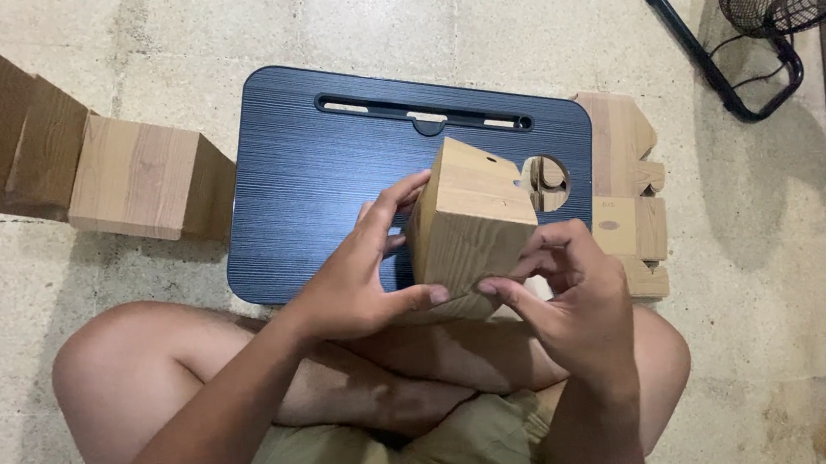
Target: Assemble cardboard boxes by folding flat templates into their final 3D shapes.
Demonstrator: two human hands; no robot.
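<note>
A light wooden box (471, 220) with a small slot on its top face is held tilted above a dark blue lap tray (311, 181). My left hand (363, 280) grips its left side, thumb under the lower edge and fingers up the side. My right hand (575, 298) touches the box's lower right corner with curled fingers. I sit cross-legged on the floor behind the tray.
Large wooden blocks (149, 179) lie in a row at the left on the concrete floor. More wooden pieces (626, 196) are stacked right of the tray. A black fan stand (724, 60) is at the top right. The tray has a slot and a round hole (549, 184).
</note>
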